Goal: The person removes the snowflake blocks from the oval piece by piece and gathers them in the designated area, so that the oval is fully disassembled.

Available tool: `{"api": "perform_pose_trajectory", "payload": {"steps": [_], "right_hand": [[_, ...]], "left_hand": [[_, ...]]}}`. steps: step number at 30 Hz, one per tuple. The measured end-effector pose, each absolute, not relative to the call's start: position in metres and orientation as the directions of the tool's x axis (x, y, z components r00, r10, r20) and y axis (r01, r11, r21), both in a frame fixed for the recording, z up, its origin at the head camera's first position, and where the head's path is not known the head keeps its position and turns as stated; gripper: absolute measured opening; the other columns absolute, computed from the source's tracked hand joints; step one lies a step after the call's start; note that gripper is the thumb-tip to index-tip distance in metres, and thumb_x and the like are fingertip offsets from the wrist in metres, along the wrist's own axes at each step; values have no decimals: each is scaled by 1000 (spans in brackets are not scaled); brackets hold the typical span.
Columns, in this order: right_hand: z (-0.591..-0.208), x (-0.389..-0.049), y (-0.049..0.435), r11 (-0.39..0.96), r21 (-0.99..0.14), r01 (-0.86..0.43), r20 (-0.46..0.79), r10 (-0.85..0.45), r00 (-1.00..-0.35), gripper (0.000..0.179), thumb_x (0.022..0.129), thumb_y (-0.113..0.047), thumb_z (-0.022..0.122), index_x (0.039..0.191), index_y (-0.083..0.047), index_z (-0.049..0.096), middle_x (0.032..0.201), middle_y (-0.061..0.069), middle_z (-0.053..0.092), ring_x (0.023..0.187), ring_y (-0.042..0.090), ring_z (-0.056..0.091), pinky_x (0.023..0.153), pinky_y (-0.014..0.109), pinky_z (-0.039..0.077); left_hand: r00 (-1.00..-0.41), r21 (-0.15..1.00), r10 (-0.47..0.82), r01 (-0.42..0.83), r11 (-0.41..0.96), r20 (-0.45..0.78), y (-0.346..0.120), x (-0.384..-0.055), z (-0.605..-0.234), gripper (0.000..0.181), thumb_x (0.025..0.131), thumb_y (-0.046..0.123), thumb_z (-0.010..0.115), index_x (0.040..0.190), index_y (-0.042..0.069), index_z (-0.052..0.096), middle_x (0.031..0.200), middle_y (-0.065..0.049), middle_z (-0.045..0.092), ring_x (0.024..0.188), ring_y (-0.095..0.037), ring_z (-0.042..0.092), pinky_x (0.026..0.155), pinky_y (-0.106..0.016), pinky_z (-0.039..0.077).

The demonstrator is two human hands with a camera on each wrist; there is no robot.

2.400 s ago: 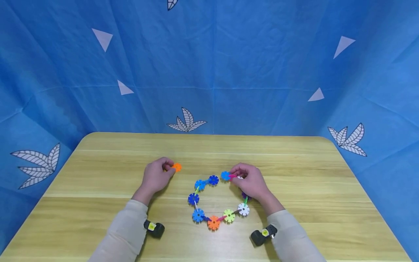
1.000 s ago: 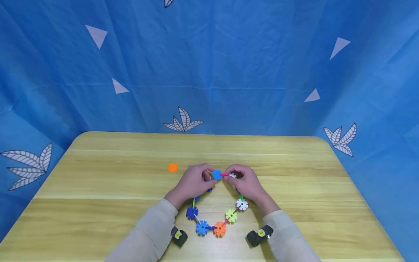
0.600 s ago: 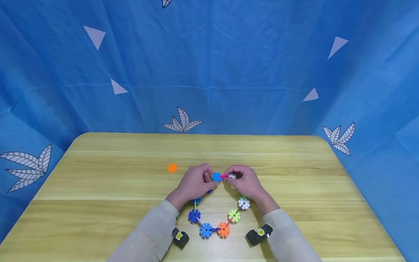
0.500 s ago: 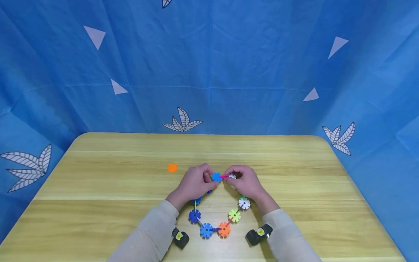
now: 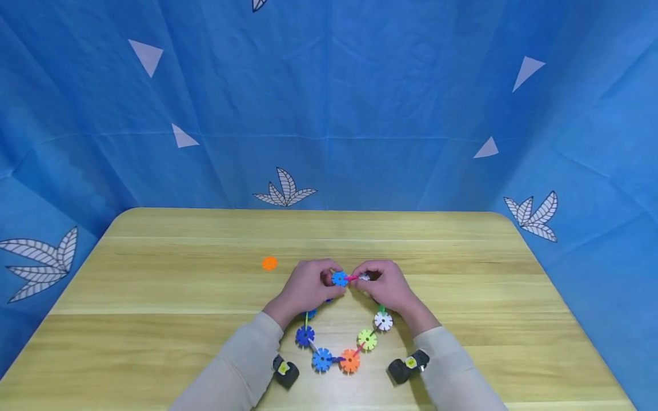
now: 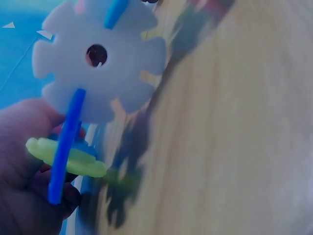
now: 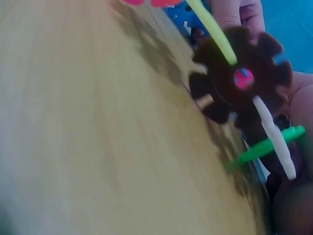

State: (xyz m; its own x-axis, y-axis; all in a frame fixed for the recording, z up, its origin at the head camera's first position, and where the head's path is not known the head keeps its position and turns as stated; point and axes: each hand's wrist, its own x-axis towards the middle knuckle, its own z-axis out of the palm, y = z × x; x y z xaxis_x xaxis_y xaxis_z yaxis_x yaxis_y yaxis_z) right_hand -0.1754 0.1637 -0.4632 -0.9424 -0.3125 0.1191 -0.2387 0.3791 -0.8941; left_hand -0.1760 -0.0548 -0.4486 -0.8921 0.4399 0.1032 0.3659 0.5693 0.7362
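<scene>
A chain of notched, flower-shaped plastic discs lies in a loop on the table, alternate discs standing on edge. At its far side, my left hand (image 5: 307, 285) grips the left end of the chain by a light blue disc (image 5: 339, 278). My right hand (image 5: 385, 282) pinches a pink disc (image 5: 350, 278) joined to that blue one. Fingers hide part of the joint. In the left wrist view, a pale disc (image 6: 127, 63) and a yellow-green disc (image 6: 73, 159) are close up. A dark brown disc (image 7: 215, 93) hangs near my right hand in the right wrist view.
A loose orange disc (image 5: 269, 263) lies left of the hands. An orange disc (image 5: 350, 361) and a yellow-green disc (image 5: 367, 339) form the chain's near side. The wooden table (image 5: 462, 257) meets a blue curtain (image 5: 411, 114) at the back.
My left hand has left the loose orange disc and moved right to the chain's end. The light blue disc has shifted left, and the gap in the loop now lies between my hands.
</scene>
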Motion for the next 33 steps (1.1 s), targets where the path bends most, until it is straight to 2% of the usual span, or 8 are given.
{"api": "perform_pose_trajectory", "payload": {"steps": [5,11,16,22,28,33], "right_hand": [[-461,-175,167,377,-898,-229,107,-318,-942,7,86,-8,78,92,-12,80,85,0,72,59,15,48,54,25,41],[-443,-167,161,376,-901,-216,95,-316,-944,7,85,-1,77,92,-2,78,88,9,73,63,19,52,56,24,43],[-427,-159,157,388,-898,-206,87,-304,-949,5,84,0,78,89,1,78,85,11,73,58,12,48,55,23,41],[-453,-168,161,362,-905,-224,115,-299,-947,4,83,1,78,86,-3,79,79,8,72,52,10,43,51,23,37],[-468,-174,164,323,-913,-250,152,-300,-942,5,82,-4,81,83,-10,80,77,0,72,57,16,55,52,25,43],[-469,-174,163,306,-909,-283,184,-314,-931,8,83,-7,82,81,-15,80,75,-3,72,57,17,55,51,26,43]], "left_hand": [[-885,741,448,383,551,124,-54,-176,-449,33,83,23,84,111,11,72,71,8,56,59,-11,51,57,-27,46],[-884,750,443,392,533,147,-54,-176,-452,32,83,22,84,111,11,72,72,9,57,59,-11,51,55,-27,45],[-880,738,452,403,541,149,-52,-175,-451,33,82,24,85,110,12,73,73,9,57,61,-11,51,56,-27,45],[-876,707,462,414,573,138,-52,-176,-449,32,80,29,87,105,16,72,75,10,58,64,-11,51,59,-27,45],[-869,706,473,425,566,144,-54,-174,-446,24,82,26,85,100,18,71,74,11,57,64,-10,52,58,-27,46],[-852,699,500,453,552,158,-57,-173,-442,21,82,23,85,96,18,70,73,12,58,64,-10,52,59,-28,47]]}}
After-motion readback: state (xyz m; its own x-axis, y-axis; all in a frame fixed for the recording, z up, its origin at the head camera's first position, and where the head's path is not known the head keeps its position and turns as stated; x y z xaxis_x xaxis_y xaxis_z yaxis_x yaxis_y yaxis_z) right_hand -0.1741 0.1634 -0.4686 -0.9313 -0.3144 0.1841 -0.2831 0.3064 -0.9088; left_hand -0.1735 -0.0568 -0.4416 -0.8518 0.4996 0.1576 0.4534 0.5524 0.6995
